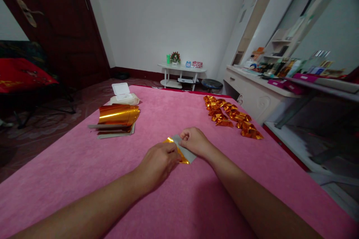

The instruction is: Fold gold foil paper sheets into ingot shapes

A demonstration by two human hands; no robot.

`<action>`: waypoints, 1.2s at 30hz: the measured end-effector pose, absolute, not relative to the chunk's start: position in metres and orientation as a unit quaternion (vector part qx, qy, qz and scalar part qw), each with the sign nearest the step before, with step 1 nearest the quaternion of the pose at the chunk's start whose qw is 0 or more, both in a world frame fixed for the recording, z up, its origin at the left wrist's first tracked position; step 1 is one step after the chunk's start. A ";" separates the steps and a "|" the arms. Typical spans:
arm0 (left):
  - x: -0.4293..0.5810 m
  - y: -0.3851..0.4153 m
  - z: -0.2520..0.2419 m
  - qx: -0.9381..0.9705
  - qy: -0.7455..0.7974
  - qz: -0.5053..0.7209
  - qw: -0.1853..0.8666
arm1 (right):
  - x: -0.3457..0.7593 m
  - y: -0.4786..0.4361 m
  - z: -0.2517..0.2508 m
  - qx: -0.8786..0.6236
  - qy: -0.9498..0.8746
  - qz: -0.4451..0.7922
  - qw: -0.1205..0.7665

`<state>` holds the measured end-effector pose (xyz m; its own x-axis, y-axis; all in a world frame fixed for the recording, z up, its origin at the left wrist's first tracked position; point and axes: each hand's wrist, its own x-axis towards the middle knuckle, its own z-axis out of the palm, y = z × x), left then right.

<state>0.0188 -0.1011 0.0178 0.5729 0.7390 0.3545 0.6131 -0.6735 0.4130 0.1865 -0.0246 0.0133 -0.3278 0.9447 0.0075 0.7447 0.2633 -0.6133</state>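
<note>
The left hand point(159, 160) has its fingers bunched low over the gold side of a sheet of foil paper point(190, 156); whether it pinches or only presses, I cannot tell. The right hand point(195, 142) is curled narrow, thumb and fingers at the grey far part of the sheet; its grip is also unclear. The sheet lies partly folded on the pink cover point(159, 110), midway between the left and right edges.

The slick foil could slip under uneven fingertip pressure, leaving a crooked crease; the thin paper might tear if the hands pulled apart. The soft cover gives little backing for a sharp fold.

Toward the left edge, the loosely curled stack of foil sheets point(119, 115) could slide or fan out if bumped. Near the right edge, the folded foil pieces point(251, 132) could be crushed or knocked off by a sweeping forearm.

By the far left corner, a soft pack point(127, 99) has its white lid point(120, 89) raised; its contents are hidden. Beyond the far edge, a green cup point(168, 59) and a patterned pink box point(198, 64) stand on a side table point(201, 70), their insides not visible.
</note>
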 end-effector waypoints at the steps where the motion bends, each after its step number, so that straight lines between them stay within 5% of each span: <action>1: 0.019 -0.102 0.018 0.886 0.381 0.244 0.104 | 0.189 -0.025 0.013 -0.552 -0.767 0.266 0.189; 7: 0.019 -0.108 0.024 0.907 0.368 0.199 0.042 | 0.207 -0.039 0.017 -0.593 -0.727 0.289 0.188; 16: 0.018 -0.108 0.025 0.905 0.346 0.232 0.092 | 0.228 -0.081 0.028 -0.595 -0.638 0.443 0.205; 23: 0.015 -0.106 0.023 0.904 0.327 0.237 0.141 | 0.230 -0.122 0.037 -0.593 -0.610 0.507 0.138; 26: 0.015 -0.104 0.021 0.904 0.314 0.246 0.156 | 0.242 -0.119 0.041 -0.595 -0.621 0.494 0.125; 32: 0.014 -0.100 0.024 0.916 0.283 0.235 0.158 | 0.258 -0.088 0.039 -0.597 -0.633 0.424 0.252; 36: 0.008 -0.093 0.031 0.935 0.268 0.201 0.113 | 0.248 -0.089 0.032 -0.563 -0.665 0.448 0.199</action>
